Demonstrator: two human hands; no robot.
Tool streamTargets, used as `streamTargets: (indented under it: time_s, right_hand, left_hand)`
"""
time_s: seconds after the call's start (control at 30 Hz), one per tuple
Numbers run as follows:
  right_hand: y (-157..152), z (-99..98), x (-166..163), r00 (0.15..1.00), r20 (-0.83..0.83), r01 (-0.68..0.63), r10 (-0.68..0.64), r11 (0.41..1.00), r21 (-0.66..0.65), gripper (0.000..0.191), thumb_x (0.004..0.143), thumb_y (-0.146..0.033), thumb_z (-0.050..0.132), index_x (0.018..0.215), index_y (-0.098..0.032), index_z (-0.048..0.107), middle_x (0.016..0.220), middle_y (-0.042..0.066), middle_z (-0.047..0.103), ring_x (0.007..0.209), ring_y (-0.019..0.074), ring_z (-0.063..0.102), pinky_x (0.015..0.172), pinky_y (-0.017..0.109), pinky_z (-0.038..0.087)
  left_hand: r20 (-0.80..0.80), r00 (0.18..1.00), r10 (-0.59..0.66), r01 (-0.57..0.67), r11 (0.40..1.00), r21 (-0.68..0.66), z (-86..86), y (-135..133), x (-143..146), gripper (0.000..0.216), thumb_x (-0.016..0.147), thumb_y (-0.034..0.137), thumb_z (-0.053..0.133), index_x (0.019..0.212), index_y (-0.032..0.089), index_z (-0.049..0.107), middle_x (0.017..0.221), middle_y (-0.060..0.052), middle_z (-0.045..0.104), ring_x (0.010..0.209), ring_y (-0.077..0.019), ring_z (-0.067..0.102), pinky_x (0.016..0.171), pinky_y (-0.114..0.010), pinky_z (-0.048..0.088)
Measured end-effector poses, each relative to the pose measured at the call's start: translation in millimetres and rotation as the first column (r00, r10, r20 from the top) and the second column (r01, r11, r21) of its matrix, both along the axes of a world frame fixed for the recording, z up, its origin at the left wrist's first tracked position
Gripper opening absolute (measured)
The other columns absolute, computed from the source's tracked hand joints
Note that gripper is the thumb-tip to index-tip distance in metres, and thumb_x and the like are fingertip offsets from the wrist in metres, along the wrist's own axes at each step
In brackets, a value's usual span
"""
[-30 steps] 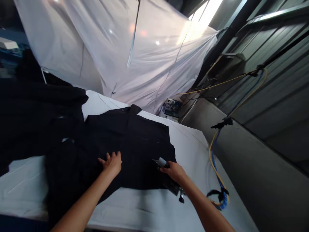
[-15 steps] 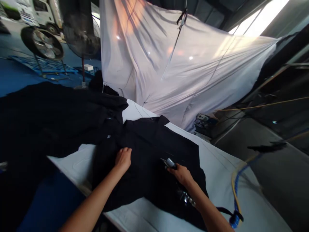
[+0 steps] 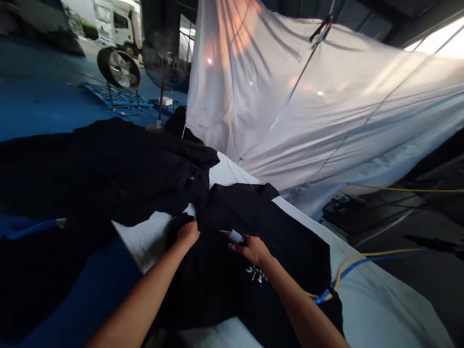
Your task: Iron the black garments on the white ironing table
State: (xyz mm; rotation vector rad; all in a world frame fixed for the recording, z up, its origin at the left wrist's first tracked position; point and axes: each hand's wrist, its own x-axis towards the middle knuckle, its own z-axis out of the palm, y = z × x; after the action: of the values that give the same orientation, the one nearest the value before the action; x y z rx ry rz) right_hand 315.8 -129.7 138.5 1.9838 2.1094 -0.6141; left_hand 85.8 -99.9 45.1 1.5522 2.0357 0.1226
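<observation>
A black garment (image 3: pixel 290 237) with a collar-like corner lies spread on the white tabletop. At its left edge, my left hand (image 3: pixel 188 233) is closed on a bunched fold of the black cloth. My right hand (image 3: pixel 253 250) is wrapped around a small pointed tool (image 3: pixel 236 237) with a pale grey cylindrical part and a thin blade-like tip; its exact kind is unclear. The tip points left, over the garment, towards my left hand. Just below my right hand hangs or lies a cluster of shiny metal pieces (image 3: pixel 255 273), too blurred to name.
A heap of black clothing (image 3: pixel 108 164) covers the left side. Blue and yellow hoses (image 3: pixel 357 261) cross the white table (image 3: pixel 387 290) at right. A white sheet (image 3: pixel 290 111) hangs behind. Two fans, a drum fan (image 3: pixel 119 67) and a pedestal fan (image 3: pixel 166 60), stand at back left.
The view has swung left. My left hand has pulled up the garment's left edge, baring more white table beside it. My right hand has brought the pointed tool closer to my left hand.
</observation>
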Motion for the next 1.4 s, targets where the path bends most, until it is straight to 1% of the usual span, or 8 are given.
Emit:
streamTargets:
  time_s: [0.17, 0.33, 0.5, 0.7, 0.87, 1.13, 1.27, 1.4]
  right_hand:
    - [20.8, -9.6, -23.5, 0.970, 0.089, -0.226, 0.227, 0.974, -0.015, 0.049, 0.061, -0.064, 0.055, 0.091, -0.026, 0.063, 0.080, 0.004, 0.065, 0.078, 0.0225, 0.060, 0.057, 0.025, 0.035]
    - [40.3, -10.9, -24.4, 0.993, 0.073, -0.098, 0.096, 0.995, 0.026, 0.046, 0.068, -0.063, 0.049, 0.092, -0.026, 0.061, 0.082, 0.003, 0.065, 0.077, 0.0201, 0.061, 0.055, 0.023, 0.035]
    - [41.1, 5.6, -22.8, 0.995, 0.037, -0.091, 0.092, 0.996, -0.020, 0.048, 0.068, -0.065, 0.048, 0.090, -0.024, 0.061, 0.080, 0.003, 0.065, 0.074, 0.0177, 0.060, 0.054, 0.022, 0.034]
    - [18.6, 12.3, -42.9, 0.939, 0.048, -0.332, 0.342, 0.932, -0.149, 0.049, 0.059, -0.066, 0.056, 0.084, -0.025, 0.064, 0.075, 0.001, 0.066, 0.071, 0.0178, 0.060, 0.054, 0.021, 0.034]
    - [27.0, 3.4, -62.3, 0.931, 0.111, -0.337, 0.347, 0.936, -0.097, 0.054, 0.058, -0.070, 0.053, 0.089, -0.027, 0.064, 0.080, 0.002, 0.067, 0.078, 0.0221, 0.062, 0.058, 0.024, 0.039]
    - [106.6, 15.9, -66.5, 0.991, 0.123, 0.028, -0.044, 0.992, 0.123, 0.052, 0.066, -0.067, 0.047, 0.098, -0.029, 0.062, 0.089, 0.004, 0.066, 0.085, 0.0223, 0.061, 0.063, 0.026, 0.041]
    - [112.2, 15.6, -63.5, 0.996, 0.084, -0.006, 0.004, 1.000, 0.023, 0.052, 0.060, -0.069, 0.052, 0.091, -0.029, 0.064, 0.085, 0.002, 0.066, 0.080, 0.0207, 0.061, 0.060, 0.025, 0.041]
    - [104.6, 9.3, -53.5, 0.998, 0.055, -0.005, 0.006, 0.999, -0.035, 0.056, 0.058, -0.072, 0.051, 0.089, -0.027, 0.064, 0.085, 0.003, 0.066, 0.080, 0.0215, 0.061, 0.058, 0.025, 0.040]
  left_hand:
    - [0.082, 0.997, 0.010, -0.013, 0.999, 0.038, -8.0, 5.9, -17.4, 0.033, 0.077, 0.025, 0.049, 0.109, 0.024, 0.054, 0.105, -0.007, 0.063, 0.096, -0.0213, 0.059, 0.073, -0.029, 0.045]
    - [0.274, 0.955, -0.118, 0.003, 0.923, 0.386, -13.0, 46.6, -29.9, 0.041, 0.079, 0.013, 0.041, 0.118, 0.024, 0.047, 0.123, -0.007, 0.049, 0.102, -0.0140, 0.054, 0.083, -0.023, 0.040]
    - [0.389, 0.914, -0.117, -0.018, 0.945, 0.325, -22.8, 99.9, -41.7, 0.011, 0.066, 0.013, 0.057, 0.074, 0.018, 0.063, 0.084, -0.003, 0.063, 0.081, -0.0148, 0.058, 0.072, -0.024, 0.042]
    - [0.558, 0.827, -0.071, -0.096, 0.960, 0.264, -21.7, 138.9, -49.8, 0.007, 0.065, 0.010, 0.053, 0.065, 0.015, 0.058, 0.062, 0.002, 0.059, 0.061, -0.0091, 0.055, 0.060, -0.020, 0.042]
    - [0.615, 0.786, -0.062, -0.091, 0.972, 0.215, -21.7, 138.9, -48.0, 0.011, 0.069, 0.011, 0.048, 0.073, 0.015, 0.057, 0.052, 0.006, 0.051, 0.042, -0.0057, 0.046, 0.045, -0.018, 0.038]
    - [0.513, 0.851, -0.114, -0.013, 0.971, 0.238, -21.9, 120.4, -60.5, 0.020, 0.070, 0.006, 0.043, 0.076, 0.016, 0.059, 0.064, 0.002, 0.059, 0.054, -0.0082, 0.054, 0.054, -0.020, 0.043]
    - [0.426, 0.887, -0.179, 0.060, 0.959, 0.278, -19.2, 112.7, -59.0, 0.013, 0.071, 0.014, 0.050, 0.073, 0.019, 0.062, 0.078, -0.003, 0.065, 0.079, -0.0136, 0.060, 0.073, -0.024, 0.043]
    - [0.369, 0.905, -0.212, 0.111, 0.955, 0.276, -10.9, 118.9, -40.9, 0.010, 0.070, 0.021, 0.055, 0.066, 0.021, 0.063, 0.078, -0.005, 0.067, 0.084, -0.0191, 0.061, 0.076, -0.027, 0.043]
